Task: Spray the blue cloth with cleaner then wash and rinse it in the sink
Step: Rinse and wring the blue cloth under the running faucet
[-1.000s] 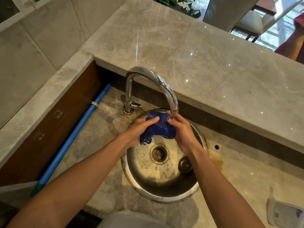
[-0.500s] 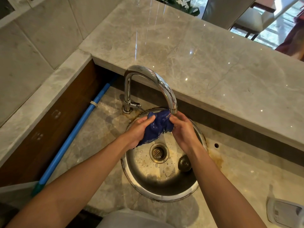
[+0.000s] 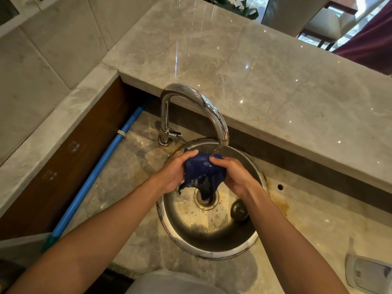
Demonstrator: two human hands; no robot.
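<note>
The wet blue cloth (image 3: 202, 174) is bunched between my two hands over the round steel sink (image 3: 212, 240). My left hand (image 3: 175, 172) grips its left side and my right hand (image 3: 232, 174) grips its right side. Water runs from the chrome tap (image 3: 209, 109) onto the top of the cloth. A dark tail of the cloth hangs down over the drain (image 3: 205, 198).
A metal drain plug (image 3: 238, 210) lies in the basin to the right. A blue pole (image 3: 99, 166) leans along the left wall recess. A raised marble counter (image 3: 265, 81) stands behind the tap. A white device (image 3: 369, 274) sits at the lower right.
The cloth has been pulled wider between my hands, and a tail now hangs down over the drain. Both hands stay under the running tap.
</note>
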